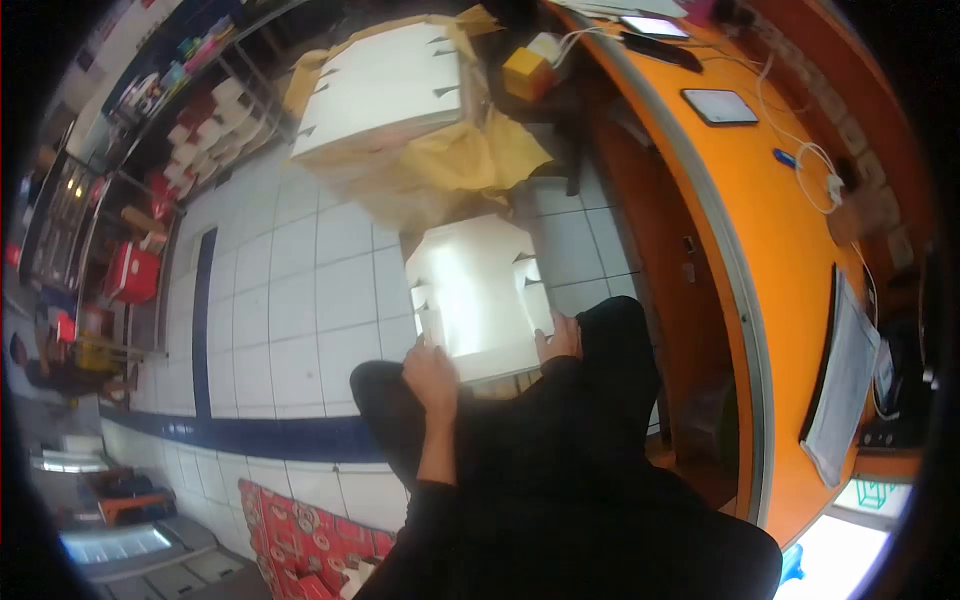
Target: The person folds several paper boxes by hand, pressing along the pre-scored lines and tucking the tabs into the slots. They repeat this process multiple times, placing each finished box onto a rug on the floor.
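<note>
A flat white cardboard box blank [470, 290] with slotted flaps lies in front of my lap, its glossy face catching the light. My left hand [430, 372] grips its near left corner, fingers closed at the side flap. At the near right corner, my right hand [560, 340] is closed on the other side flap. Some of the fingers are hidden by the cardboard. Beyond it stands a stack of similar white blanks [385, 80], with crumpled brown wrapping paper [475, 160] around its sides.
An orange counter [720, 160] runs along the right, bearing a phone [718, 106], cables and a grey cloth-like item [842, 385]. A yellow box [528, 74] sits beside the stack. Shelving and a red cooler box [132, 272] stand left. Another person [50, 365] sits far left.
</note>
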Demonstrator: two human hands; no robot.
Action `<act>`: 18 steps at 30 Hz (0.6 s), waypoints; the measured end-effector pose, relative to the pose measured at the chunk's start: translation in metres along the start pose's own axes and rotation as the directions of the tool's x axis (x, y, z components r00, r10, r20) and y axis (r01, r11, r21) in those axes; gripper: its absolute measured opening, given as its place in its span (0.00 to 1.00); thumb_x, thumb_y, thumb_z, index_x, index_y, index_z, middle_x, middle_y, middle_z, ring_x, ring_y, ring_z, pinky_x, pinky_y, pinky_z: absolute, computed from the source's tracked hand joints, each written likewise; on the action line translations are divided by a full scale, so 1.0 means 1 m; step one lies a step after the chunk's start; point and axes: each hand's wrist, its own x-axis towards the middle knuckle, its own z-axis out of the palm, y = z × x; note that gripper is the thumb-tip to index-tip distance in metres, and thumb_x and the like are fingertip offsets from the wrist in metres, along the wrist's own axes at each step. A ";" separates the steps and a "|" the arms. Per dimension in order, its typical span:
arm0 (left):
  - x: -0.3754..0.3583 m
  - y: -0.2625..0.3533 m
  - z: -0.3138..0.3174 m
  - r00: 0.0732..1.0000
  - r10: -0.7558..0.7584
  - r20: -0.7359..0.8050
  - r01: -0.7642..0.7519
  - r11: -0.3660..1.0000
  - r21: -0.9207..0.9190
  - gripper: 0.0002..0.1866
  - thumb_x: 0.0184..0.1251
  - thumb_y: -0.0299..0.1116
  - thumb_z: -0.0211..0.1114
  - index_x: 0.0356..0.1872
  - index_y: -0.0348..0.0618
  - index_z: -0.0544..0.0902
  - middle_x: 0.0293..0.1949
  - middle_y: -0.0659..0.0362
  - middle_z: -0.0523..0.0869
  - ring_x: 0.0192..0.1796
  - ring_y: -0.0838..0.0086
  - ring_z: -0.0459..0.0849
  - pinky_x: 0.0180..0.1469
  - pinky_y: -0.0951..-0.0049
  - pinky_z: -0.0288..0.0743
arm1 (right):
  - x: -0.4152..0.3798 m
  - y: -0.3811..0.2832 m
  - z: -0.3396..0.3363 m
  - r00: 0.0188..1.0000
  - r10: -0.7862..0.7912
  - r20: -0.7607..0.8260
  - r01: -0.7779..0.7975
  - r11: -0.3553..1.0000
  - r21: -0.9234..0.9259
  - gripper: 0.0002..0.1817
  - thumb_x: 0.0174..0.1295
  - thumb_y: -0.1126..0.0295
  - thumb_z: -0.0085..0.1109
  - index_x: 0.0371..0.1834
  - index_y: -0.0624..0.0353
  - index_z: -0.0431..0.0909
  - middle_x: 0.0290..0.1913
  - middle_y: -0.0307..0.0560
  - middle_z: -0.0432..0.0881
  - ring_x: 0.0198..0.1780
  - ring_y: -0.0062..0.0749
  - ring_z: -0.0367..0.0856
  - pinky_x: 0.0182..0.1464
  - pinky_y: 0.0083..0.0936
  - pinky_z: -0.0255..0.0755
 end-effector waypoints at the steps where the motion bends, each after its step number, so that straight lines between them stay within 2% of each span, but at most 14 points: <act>1: 0.004 0.000 -0.004 0.997 -0.039 0.064 0.035 0.997 0.063 0.21 0.70 0.32 0.64 0.61 0.32 0.78 0.52 0.42 0.85 0.55 0.51 0.84 0.57 0.55 0.76 | 0.004 0.000 -0.004 1.000 0.015 -0.027 -0.015 1.000 0.001 0.29 0.60 0.63 0.70 0.65 0.53 0.74 0.54 0.52 0.78 0.58 0.52 0.78 0.58 0.43 0.76; 3: 0.006 -0.009 -0.001 0.987 -0.158 0.019 0.154 0.912 -0.380 0.16 0.68 0.33 0.69 0.52 0.34 0.83 0.36 0.49 0.90 0.39 0.61 0.87 0.44 0.63 0.79 | 0.017 0.000 -0.014 0.932 0.253 0.260 -0.308 0.930 0.202 0.22 0.58 0.64 0.72 0.55 0.51 0.77 0.40 0.48 0.82 0.48 0.50 0.82 0.50 0.43 0.77; 4: 0.008 -0.008 -0.006 0.987 -0.158 -0.036 0.126 0.890 -0.438 0.16 0.66 0.34 0.72 0.49 0.33 0.85 0.29 0.50 0.88 0.30 0.68 0.85 0.36 0.67 0.79 | 0.018 0.003 -0.008 0.958 0.228 0.172 -0.272 0.914 0.300 0.16 0.58 0.63 0.72 0.46 0.51 0.77 0.31 0.45 0.82 0.40 0.49 0.83 0.44 0.44 0.76; 5: 0.010 -0.009 -0.012 0.982 -0.187 0.008 0.173 0.888 -0.427 0.16 0.68 0.36 0.69 0.48 0.33 0.85 0.33 0.48 0.90 0.36 0.68 0.88 0.43 0.64 0.80 | 0.016 0.009 -0.005 0.959 0.243 0.147 -0.278 0.910 0.309 0.16 0.58 0.63 0.72 0.46 0.51 0.77 0.31 0.45 0.82 0.40 0.49 0.83 0.44 0.44 0.76; 7: 0.020 -0.050 0.012 0.981 -0.195 0.027 0.188 0.889 -0.417 0.17 0.69 0.37 0.69 0.48 0.32 0.86 0.34 0.50 0.91 0.36 0.69 0.88 0.43 0.65 0.80 | 0.018 0.004 -0.005 0.944 0.266 0.198 -0.310 0.918 0.247 0.16 0.60 0.62 0.71 0.44 0.54 0.76 0.35 0.47 0.84 0.42 0.50 0.83 0.44 0.46 0.76; 8: 0.023 -0.051 0.010 0.983 -0.180 0.028 0.175 0.891 -0.419 0.17 0.69 0.37 0.69 0.48 0.32 0.86 0.34 0.50 0.91 0.36 0.69 0.88 0.43 0.65 0.80 | 0.020 0.001 -0.009 0.932 0.278 0.235 -0.317 0.937 0.149 0.16 0.62 0.60 0.69 0.42 0.56 0.75 0.39 0.49 0.85 0.47 0.53 0.83 0.46 0.48 0.75; 9: 0.024 -0.049 0.006 0.984 -0.145 0.105 0.176 0.885 -0.430 0.17 0.69 0.37 0.68 0.50 0.32 0.85 0.35 0.50 0.91 0.36 0.69 0.88 0.43 0.66 0.80 | 0.022 0.000 -0.013 0.933 0.280 0.227 -0.319 0.935 0.155 0.16 0.62 0.60 0.69 0.42 0.56 0.75 0.39 0.49 0.85 0.47 0.53 0.83 0.46 0.48 0.75; 11: 0.029 -0.046 -0.002 0.978 -0.109 0.176 0.177 0.882 -0.437 0.18 0.70 0.37 0.68 0.52 0.32 0.84 0.36 0.50 0.90 0.36 0.70 0.87 0.43 0.66 0.80 | 0.021 -0.004 -0.019 0.914 0.291 0.284 -0.330 0.939 0.100 0.17 0.64 0.58 0.68 0.50 0.54 0.78 0.48 0.53 0.85 0.54 0.56 0.80 0.52 0.48 0.75; 12: 0.030 -0.043 -0.007 0.941 -0.100 0.322 0.251 0.847 -0.469 0.19 0.71 0.36 0.67 0.55 0.32 0.83 0.37 0.52 0.88 0.37 0.70 0.87 0.40 0.69 0.78 | 0.018 -0.002 -0.015 0.913 0.286 0.290 -0.327 0.940 0.102 0.17 0.64 0.58 0.68 0.50 0.54 0.78 0.48 0.53 0.85 0.54 0.56 0.80 0.52 0.48 0.75; 13: 0.031 -0.034 -0.019 0.888 -0.090 0.452 0.331 0.806 -0.491 0.20 0.71 0.36 0.67 0.57 0.32 0.82 0.39 0.53 0.86 0.37 0.71 0.86 0.38 0.71 0.77 | 0.015 0.002 -0.009 0.968 0.207 0.140 -0.224 0.967 0.121 0.20 0.61 0.58 0.69 0.52 0.54 0.79 0.46 0.55 0.85 0.53 0.57 0.81 0.54 0.48 0.75; 14: 0.032 -0.024 -0.030 0.899 -0.070 0.432 0.344 0.722 -0.600 0.18 0.73 0.34 0.63 0.58 0.34 0.80 0.36 0.56 0.84 0.37 0.73 0.85 0.37 0.71 0.76 | 0.014 0.003 -0.001 0.993 0.114 -0.010 -0.111 0.985 0.132 0.22 0.59 0.57 0.70 0.55 0.53 0.80 0.45 0.57 0.85 0.51 0.58 0.81 0.55 0.48 0.74; 15: 0.037 -0.024 -0.035 0.908 -0.093 0.408 0.343 0.723 -0.600 0.18 0.73 0.34 0.63 0.58 0.34 0.80 0.36 0.56 0.84 0.37 0.73 0.85 0.37 0.71 0.76 | 0.014 0.005 -0.001 0.997 0.077 0.021 -0.079 0.987 0.141 0.27 0.59 0.56 0.70 0.61 0.53 0.80 0.52 0.58 0.82 0.55 0.57 0.79 0.59 0.46 0.73; 17: 0.044 -0.027 -0.043 0.893 -0.105 0.437 0.427 0.503 -0.752 0.15 0.75 0.34 0.59 0.56 0.37 0.78 0.36 0.56 0.84 0.35 0.74 0.84 0.36 0.72 0.75 | 0.015 -0.007 -0.018 0.984 0.127 0.124 -0.148 0.972 0.183 0.28 0.59 0.53 0.70 0.60 0.55 0.80 0.55 0.57 0.78 0.59 0.55 0.76 0.62 0.43 0.72; 18: 0.046 -0.025 -0.051 0.876 -0.118 0.468 0.458 0.507 -0.730 0.13 0.76 0.32 0.56 0.56 0.39 0.76 0.37 0.57 0.84 0.34 0.74 0.83 0.37 0.73 0.76 | 0.017 -0.006 -0.014 0.985 0.107 0.139 -0.132 0.973 0.190 0.28 0.59 0.53 0.70 0.60 0.55 0.80 0.55 0.57 0.78 0.59 0.55 0.76 0.62 0.43 0.72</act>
